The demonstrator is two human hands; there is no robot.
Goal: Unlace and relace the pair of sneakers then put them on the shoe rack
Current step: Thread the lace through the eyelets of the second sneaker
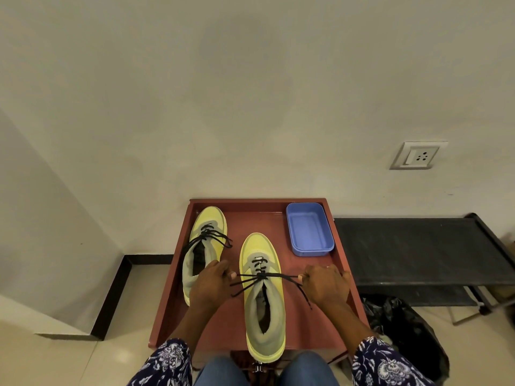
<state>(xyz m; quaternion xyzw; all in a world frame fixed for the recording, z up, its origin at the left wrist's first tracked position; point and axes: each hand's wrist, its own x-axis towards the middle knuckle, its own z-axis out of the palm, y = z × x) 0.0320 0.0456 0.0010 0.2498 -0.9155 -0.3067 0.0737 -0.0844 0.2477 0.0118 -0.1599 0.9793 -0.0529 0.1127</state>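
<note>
Sneakers both sit on the red tabletop [281, 218], toes toward the wall. Near sneaker [263, 296] lies in the middle; its black lace [262, 275] is threaded through the eyelets and crossed at the top. Left hand [210, 285] pinches one lace end, right hand [324, 285] pinches the other; each grip is closed on the lace, and the two ends run out sideways, taut, apart from each other. Judgement: knot being tightened on this shoe, bow not yet formed.

Far sneaker [204, 246] stands at the left edge of the tabletop, just beside the left hand; its lace looks threaded and tied, loops lying loose over the tongue.

Blue tray [309, 229] sits at the back right corner. Black shoe rack [418, 246] stands just right of the tabletop, no shoes visible on it.

Remaining, as judged: finish the bow, move both sneakers onto the rack.
</note>
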